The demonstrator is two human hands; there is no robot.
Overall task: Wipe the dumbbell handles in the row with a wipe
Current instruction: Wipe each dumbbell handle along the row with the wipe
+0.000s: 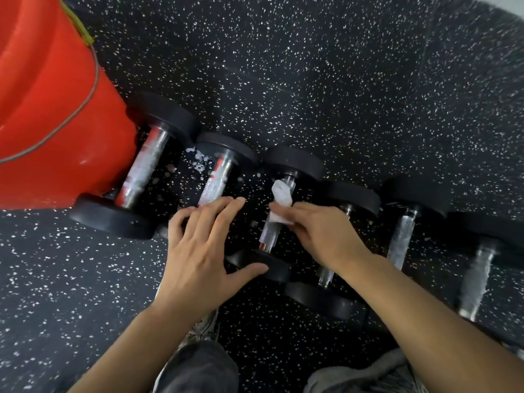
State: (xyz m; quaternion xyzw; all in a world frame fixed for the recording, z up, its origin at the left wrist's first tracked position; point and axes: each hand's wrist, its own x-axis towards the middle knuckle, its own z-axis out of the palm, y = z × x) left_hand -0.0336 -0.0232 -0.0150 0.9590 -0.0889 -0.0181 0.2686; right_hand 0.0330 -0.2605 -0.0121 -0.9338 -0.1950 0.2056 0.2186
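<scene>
Right hand (320, 234), at frame centre, pinches a white wipe (280, 204) draped over the third dumbbell's knurled handle (272, 229). Left hand (198, 251) rests open, fingers spread, on the neighbouring dumbbell (218, 177). An orange bucket (51, 109) fills the upper left. Loosely bunched, the wipe could slip off mid-stroke.

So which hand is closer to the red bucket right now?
Left. The left hand rests spread over the second dumbbell, one dumbbell away from the red bucket. The right hand is farther off, holding the wipe on the third handle.
</scene>
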